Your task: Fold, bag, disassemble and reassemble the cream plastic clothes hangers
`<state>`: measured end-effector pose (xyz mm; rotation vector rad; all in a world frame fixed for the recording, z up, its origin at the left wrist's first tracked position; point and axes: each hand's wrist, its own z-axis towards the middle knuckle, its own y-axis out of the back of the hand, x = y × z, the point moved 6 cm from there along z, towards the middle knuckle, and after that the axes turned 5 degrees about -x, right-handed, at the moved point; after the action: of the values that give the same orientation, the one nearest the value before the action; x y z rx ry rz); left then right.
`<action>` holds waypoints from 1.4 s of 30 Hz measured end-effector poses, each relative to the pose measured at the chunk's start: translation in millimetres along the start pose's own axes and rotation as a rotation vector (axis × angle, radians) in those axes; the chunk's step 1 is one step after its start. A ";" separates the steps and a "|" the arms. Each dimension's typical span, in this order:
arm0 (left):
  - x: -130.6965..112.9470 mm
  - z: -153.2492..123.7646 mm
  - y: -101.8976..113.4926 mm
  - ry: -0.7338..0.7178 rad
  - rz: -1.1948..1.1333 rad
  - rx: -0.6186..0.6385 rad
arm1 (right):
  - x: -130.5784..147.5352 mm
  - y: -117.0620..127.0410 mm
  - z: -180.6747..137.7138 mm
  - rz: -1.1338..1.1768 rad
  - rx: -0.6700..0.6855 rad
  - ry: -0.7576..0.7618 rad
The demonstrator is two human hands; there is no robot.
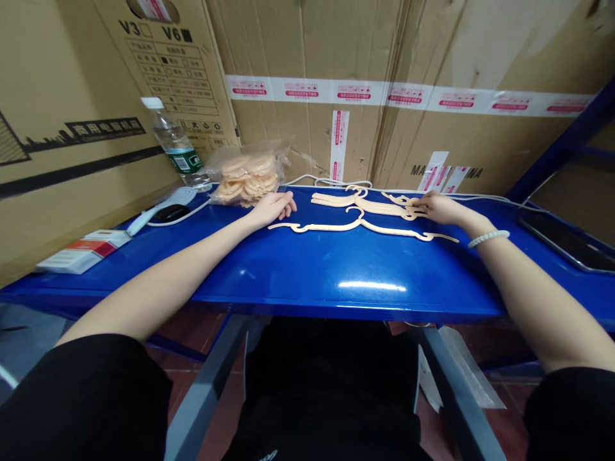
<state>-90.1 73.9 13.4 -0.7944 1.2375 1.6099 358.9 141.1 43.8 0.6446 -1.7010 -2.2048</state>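
Observation:
A beige folding clothes hanger (331, 227) lies spread out flat on the blue table, its hook pointing away from me. Just behind it are more beige folding hangers (379, 207), lying close together with their parts overlapping. My right hand (441, 208) has its fingertips closed on the right end of these rear hangers. By the plastic bag, my left hand (275, 210) rests on the table with loosely bent fingers apart, holding nothing. The clear bag (250, 176) contains several beige hanger pieces.
A water bottle (177, 144) stands behind the bag at left. A red and white box (84, 251), a white handled item (158, 208) and a dark oval object (172, 213) lie at left. A phone-like dark slab (569, 240) lies right. Cardboard boxes (298, 51) wall the back; a white cable runs along it.

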 end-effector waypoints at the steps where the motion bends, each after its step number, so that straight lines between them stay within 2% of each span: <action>1: -0.3 -0.1 -0.1 0.006 -0.007 -0.003 | 1.1 2.8 0.1 0.004 -0.004 -0.012; 4: -2.3 -0.2 0.2 0.010 -0.026 -0.008 | 3.2 13.8 -0.4 0.104 -0.051 -0.045; 8: -9.5 -0.3 3.3 -0.024 -0.047 -0.035 | 11.1 36.4 -4.6 0.386 -0.195 -0.076; 11: -20.9 -4.3 4.4 -0.099 -0.073 -0.080 | 35.7 56.5 -10.2 0.617 -0.302 -0.064; 13: -31.5 -11.0 -0.4 -0.170 -0.086 -0.072 | 63.5 65.7 -14.2 0.854 -0.310 -0.049; 17: -53.1 -31.9 -24.5 -0.280 -0.122 0.071 | 131.7 66.3 -22.0 1.446 -0.083 -0.042; 21: -67.3 -52.0 -47.8 -0.315 -0.183 0.208 | 182.3 60.8 -31.6 1.731 0.181 0.017; 25: -75.4 -62.2 -57.5 -0.339 -0.227 0.243 | 200.8 54.3 -36.0 1.789 0.293 0.092; 30: -77.5 -60.0 -53.4 -0.279 -0.280 0.125 | 200.1 48.4 -34.2 1.723 0.305 0.155; 37: -73.7 -55.4 -45.5 -0.201 -0.322 -0.002 | 216.2 52.0 -38.2 1.409 0.184 0.362; 39: -73.5 -57.0 -46.5 -0.202 -0.298 -0.012 | 223.8 49.9 -38.5 1.380 0.133 0.354; 42: -75.2 -60.4 -49.8 -0.208 -0.299 -0.013 | 227.6 44.0 -35.9 1.370 0.047 0.262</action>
<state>-19.0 -1.7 45.1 -0.7595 0.9146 1.4167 179.2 -9.6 39.0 -0.2393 -1.3415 -1.0342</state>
